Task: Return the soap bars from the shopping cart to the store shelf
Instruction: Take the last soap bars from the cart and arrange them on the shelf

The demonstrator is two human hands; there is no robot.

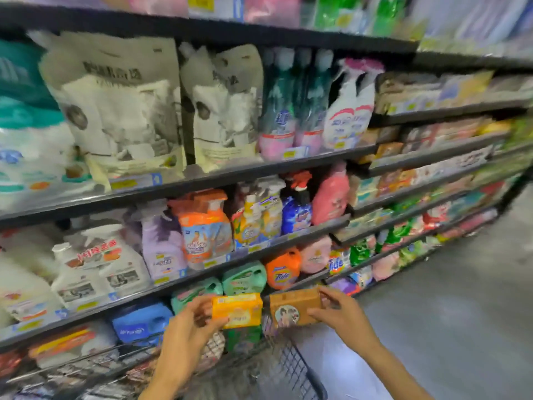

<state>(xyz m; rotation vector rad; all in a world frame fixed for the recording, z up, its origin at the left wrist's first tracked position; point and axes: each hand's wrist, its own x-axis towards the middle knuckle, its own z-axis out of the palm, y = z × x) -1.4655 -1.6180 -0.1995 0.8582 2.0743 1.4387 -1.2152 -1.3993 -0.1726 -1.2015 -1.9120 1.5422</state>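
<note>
Left hand (192,324) grips an orange-yellow soap bar (237,310) by its left end, thumb on the front face, fingers behind. Right hand (339,313) pinches a brown soap bar (294,308) at its right end, thumb below, fingers on the top edge. Both bars are rectangular cardboard-looking boxes, long axes roughly horizontal, broad printed faces toward the camera, ends nearly meeting. The brown box tilts slightly up to the right and carries a round picture label; print on the orange one is too blurred to read. Both are held above the wire-mesh shopping cart (291,368), in front of the lower store shelf (202,277) stocked with plastic detergent jugs (284,269)
</note>
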